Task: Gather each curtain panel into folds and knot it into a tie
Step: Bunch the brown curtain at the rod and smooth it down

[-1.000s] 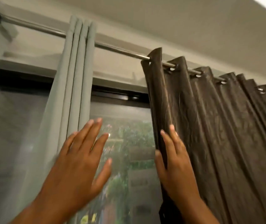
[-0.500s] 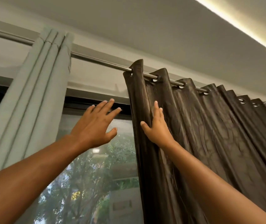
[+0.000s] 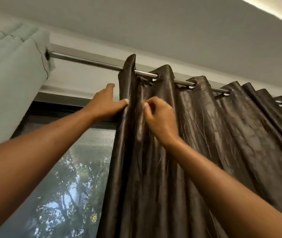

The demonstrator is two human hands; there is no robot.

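Pinching a fold of the dark curtain panel (image 3: 222, 134) near the rod (image 3: 94, 61), the right hand (image 3: 160, 115) grips; the left hand (image 3: 106, 103), spread, presses its left edge. Slippery, soft fabric likely; gather below the eyelets.

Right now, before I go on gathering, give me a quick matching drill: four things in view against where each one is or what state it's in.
Things:
1. left hand
2. right hand
3. pale green curtain
4. dark brown curtain

States:
A. bunched at the rod's left end
B. fingers curled, pinching a fold
C. spread along the rod on eyelets
D. mostly open, thumb against the panel's leading edge

Pairs: 1-D, 2-B, 3-A, 4-C
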